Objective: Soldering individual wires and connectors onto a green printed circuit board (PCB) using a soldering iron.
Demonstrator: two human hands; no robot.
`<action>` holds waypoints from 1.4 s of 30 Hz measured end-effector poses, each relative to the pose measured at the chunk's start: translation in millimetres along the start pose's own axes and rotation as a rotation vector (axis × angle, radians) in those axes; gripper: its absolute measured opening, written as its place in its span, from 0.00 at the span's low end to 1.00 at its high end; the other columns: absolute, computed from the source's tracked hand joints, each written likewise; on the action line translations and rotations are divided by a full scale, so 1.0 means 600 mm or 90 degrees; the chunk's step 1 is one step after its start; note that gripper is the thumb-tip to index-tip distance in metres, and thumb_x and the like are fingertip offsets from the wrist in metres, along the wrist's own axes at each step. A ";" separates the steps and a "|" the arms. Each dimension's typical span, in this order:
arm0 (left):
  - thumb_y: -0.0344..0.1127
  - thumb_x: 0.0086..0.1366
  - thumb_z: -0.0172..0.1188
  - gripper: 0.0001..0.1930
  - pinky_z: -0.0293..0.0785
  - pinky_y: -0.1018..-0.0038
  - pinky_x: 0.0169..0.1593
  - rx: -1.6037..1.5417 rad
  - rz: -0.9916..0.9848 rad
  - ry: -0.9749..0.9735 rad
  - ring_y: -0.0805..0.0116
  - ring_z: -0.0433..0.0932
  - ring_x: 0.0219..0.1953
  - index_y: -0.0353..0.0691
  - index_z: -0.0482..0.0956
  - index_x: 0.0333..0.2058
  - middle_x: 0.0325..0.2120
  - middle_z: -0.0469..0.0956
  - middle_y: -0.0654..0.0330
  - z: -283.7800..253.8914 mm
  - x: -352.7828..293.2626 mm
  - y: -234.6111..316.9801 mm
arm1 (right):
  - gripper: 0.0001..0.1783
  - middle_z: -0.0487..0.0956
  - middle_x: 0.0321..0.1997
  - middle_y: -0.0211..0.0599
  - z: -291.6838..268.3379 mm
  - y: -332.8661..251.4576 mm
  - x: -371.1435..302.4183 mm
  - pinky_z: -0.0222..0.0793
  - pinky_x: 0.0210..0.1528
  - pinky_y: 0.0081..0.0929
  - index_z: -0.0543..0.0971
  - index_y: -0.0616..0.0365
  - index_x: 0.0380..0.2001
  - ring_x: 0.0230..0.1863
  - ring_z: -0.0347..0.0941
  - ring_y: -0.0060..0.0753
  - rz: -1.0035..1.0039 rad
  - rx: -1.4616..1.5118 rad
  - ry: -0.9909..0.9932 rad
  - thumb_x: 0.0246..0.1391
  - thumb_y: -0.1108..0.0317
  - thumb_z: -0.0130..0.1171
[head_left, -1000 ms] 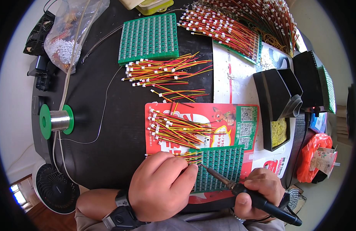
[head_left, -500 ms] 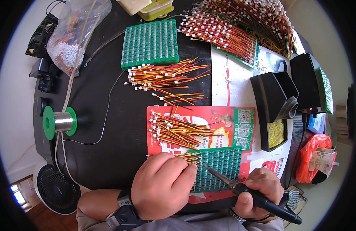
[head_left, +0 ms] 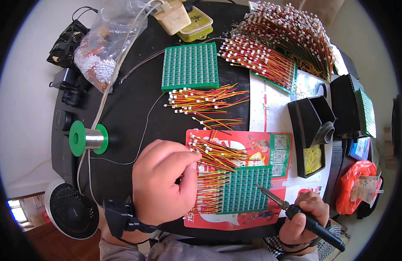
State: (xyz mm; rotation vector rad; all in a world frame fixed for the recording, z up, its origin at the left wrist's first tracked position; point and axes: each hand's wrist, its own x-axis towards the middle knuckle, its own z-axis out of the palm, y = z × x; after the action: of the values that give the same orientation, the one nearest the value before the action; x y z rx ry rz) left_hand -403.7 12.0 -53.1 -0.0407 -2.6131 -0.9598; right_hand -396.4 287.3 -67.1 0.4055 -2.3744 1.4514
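left hand (head_left: 164,182): curled, fingertips pinched apparently on a wire of the wire bundle (head_left: 216,152) just beyond it | right hand (head_left: 303,217): soldering iron (head_left: 296,213) gripped, tip rested on green circuit board (head_left: 246,189) between both hands

A clear plastic bag (head_left: 106,48) of small white connectors and coloured wires lies crumpled at the upper left of the frame on the black round surface (head_left: 127,117). At lower centre, a flat red printed cardboard package (head_left: 270,150) with cartoon pictures and square black-and-white code labels lies partly covered by a green board and wire bundles. Above it, right of centre, a white printed paper sheet (head_left: 267,100) stretches toward the top. At the lower right edge sits a crumpled red-orange plastic bag (head_left: 355,185).
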 end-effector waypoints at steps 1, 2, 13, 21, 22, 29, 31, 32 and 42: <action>0.17 0.49 0.63 0.09 0.75 0.69 0.34 -0.018 -0.013 0.003 0.57 0.80 0.30 0.34 0.83 0.31 0.27 0.80 0.54 -0.004 0.003 -0.001 | 0.25 0.65 0.25 0.35 -0.001 -0.001 0.001 0.60 0.26 0.26 0.67 0.63 0.35 0.24 0.63 0.27 -0.012 -0.008 -0.004 0.63 0.48 0.57; 0.17 0.49 0.63 0.09 0.75 0.69 0.35 -0.019 -0.028 -0.005 0.58 0.80 0.30 0.34 0.83 0.31 0.27 0.80 0.54 -0.009 0.006 -0.002 | 0.25 0.66 0.26 0.35 -0.001 -0.001 0.001 0.61 0.27 0.26 0.67 0.63 0.35 0.24 0.64 0.27 -0.023 -0.017 -0.007 0.63 0.48 0.57; 0.20 0.51 0.67 0.09 0.74 0.67 0.39 0.007 -0.029 -0.027 0.57 0.79 0.35 0.35 0.82 0.33 0.31 0.78 0.55 0.020 0.012 -0.028 | 0.22 0.68 0.23 0.36 0.001 -0.002 0.015 0.62 0.23 0.27 0.69 0.64 0.32 0.20 0.66 0.29 -0.058 0.015 -0.035 0.61 0.53 0.60; 0.20 0.52 0.64 0.09 0.74 0.61 0.39 -0.013 0.062 -0.057 0.52 0.77 0.35 0.35 0.80 0.33 0.32 0.77 0.55 0.028 0.011 -0.030 | 0.24 0.66 0.28 0.36 -0.013 0.003 0.005 0.62 0.27 0.27 0.68 0.64 0.36 0.25 0.65 0.28 -0.057 0.017 -0.063 0.63 0.50 0.57; 0.20 0.51 0.64 0.09 0.75 0.61 0.38 -0.015 0.075 -0.036 0.53 0.77 0.34 0.35 0.80 0.33 0.32 0.78 0.55 0.024 0.012 -0.027 | 0.24 0.66 0.28 0.36 -0.013 0.004 0.004 0.62 0.27 0.28 0.68 0.64 0.36 0.25 0.65 0.28 -0.061 0.016 -0.053 0.63 0.50 0.57; 0.18 0.49 0.65 0.07 0.77 0.67 0.33 -0.113 -0.004 0.034 0.56 0.81 0.30 0.35 0.77 0.26 0.28 0.81 0.55 -0.003 0.018 -0.019 | 0.20 0.70 0.21 0.38 0.010 -0.033 0.052 0.65 0.21 0.27 0.70 0.66 0.32 0.17 0.69 0.32 -0.114 0.021 0.007 0.59 0.57 0.62; 0.17 0.49 0.64 0.07 0.78 0.69 0.33 -0.211 -0.056 -0.011 0.57 0.82 0.31 0.35 0.75 0.24 0.28 0.82 0.56 0.011 0.041 -0.008 | 0.20 0.70 0.21 0.38 -0.022 -0.025 0.037 0.65 0.21 0.27 0.70 0.66 0.33 0.17 0.69 0.32 -0.110 -0.032 0.029 0.59 0.57 0.62; 0.16 0.50 0.64 0.08 0.77 0.71 0.34 -0.151 -0.042 -0.010 0.60 0.82 0.31 0.34 0.75 0.25 0.28 0.82 0.54 -0.011 0.019 -0.016 | 0.20 0.70 0.22 0.38 -0.014 -0.001 0.019 0.66 0.21 0.28 0.70 0.66 0.33 0.17 0.69 0.32 -0.116 0.012 0.017 0.59 0.57 0.62; 0.16 0.52 0.62 0.09 0.75 0.72 0.33 -0.127 -0.096 0.037 0.61 0.80 0.31 0.35 0.81 0.31 0.29 0.80 0.55 0.004 0.012 -0.002 | 0.19 0.71 0.21 0.38 -0.007 0.009 0.013 0.66 0.21 0.27 0.71 0.66 0.33 0.16 0.69 0.32 -0.126 0.022 0.038 0.58 0.58 0.62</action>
State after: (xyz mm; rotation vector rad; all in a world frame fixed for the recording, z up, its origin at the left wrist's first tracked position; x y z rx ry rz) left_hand -411.5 12.0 -53.1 0.1342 -2.4871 -1.2524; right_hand -405.3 292.7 -66.2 0.5803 -2.1951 1.3957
